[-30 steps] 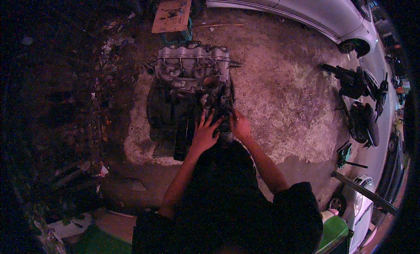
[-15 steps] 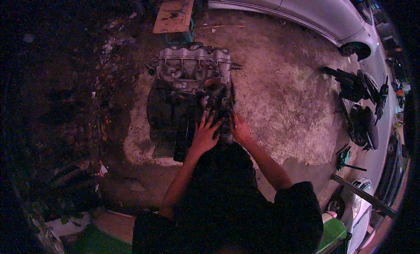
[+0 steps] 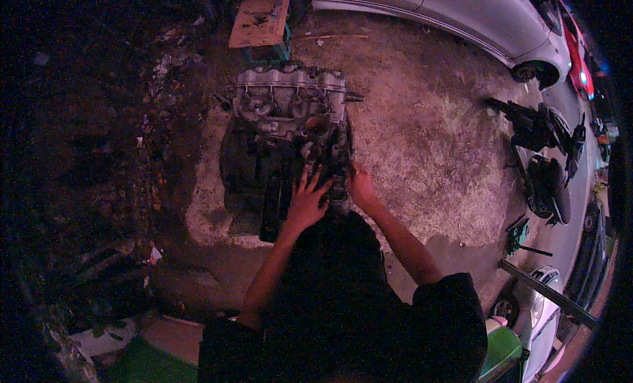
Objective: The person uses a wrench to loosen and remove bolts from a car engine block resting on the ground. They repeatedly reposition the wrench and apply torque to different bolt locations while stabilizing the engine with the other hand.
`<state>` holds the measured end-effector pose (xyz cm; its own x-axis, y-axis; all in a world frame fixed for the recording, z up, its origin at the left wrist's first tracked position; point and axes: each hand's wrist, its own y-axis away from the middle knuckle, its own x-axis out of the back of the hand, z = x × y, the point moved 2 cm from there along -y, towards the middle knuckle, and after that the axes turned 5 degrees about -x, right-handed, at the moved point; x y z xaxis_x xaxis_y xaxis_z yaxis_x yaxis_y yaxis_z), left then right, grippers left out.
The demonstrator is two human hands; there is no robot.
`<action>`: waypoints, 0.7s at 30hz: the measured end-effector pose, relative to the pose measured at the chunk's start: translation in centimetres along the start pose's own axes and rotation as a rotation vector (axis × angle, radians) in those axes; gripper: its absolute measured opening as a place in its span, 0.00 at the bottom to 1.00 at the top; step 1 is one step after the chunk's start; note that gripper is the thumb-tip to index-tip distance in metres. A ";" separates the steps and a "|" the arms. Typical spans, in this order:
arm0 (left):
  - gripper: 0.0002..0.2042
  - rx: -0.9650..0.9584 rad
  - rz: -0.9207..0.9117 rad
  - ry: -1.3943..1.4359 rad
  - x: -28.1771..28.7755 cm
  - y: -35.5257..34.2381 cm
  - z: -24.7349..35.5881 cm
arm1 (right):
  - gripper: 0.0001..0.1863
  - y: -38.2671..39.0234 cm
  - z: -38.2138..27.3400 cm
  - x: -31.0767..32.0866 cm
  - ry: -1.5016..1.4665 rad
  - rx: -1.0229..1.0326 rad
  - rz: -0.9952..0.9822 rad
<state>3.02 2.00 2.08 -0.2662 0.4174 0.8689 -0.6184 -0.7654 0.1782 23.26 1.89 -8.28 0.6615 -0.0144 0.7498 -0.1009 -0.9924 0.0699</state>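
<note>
A grimy metal engine (image 3: 290,96) sits on the ground in front of me, its ribbed top cover at the far side and darker parts toward me. Spread fingers of my left hand (image 3: 308,204) lie on the engine's dark near part, with nothing held in them. Close by, my right hand (image 3: 362,188) is closed against the engine's near right side. Its fingers curl in, and what they grip, if anything, is hidden in the dark. A round rusty opening (image 3: 316,124) shows on the engine just beyond my hands.
Beyond the engine stands a green crate (image 3: 278,52) topped by a brown board (image 3: 260,20). A silver car (image 3: 448,20) is parked at the far right. Motorcycles (image 3: 547,178) stand along the right, with a green stand (image 3: 518,235) nearer. Litter (image 3: 155,254) dots the dark ground leftward.
My right hand's fingers have curled in more at the engine's side. My left hand stays spread in nearly the same place. A red vehicle has appeared at the upper right.
</note>
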 end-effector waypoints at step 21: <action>0.31 -0.015 -0.027 -0.092 -0.1 -0.3 -0.1 | 0.18 1.0 -1.8 2.8 -0.200 -0.139 -0.061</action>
<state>3.11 2.22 1.84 -0.1810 0.3907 0.9025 -0.6355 -0.7468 0.1959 23.68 1.11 -5.00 0.8022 0.0077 0.5970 -0.1483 -0.9660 0.2117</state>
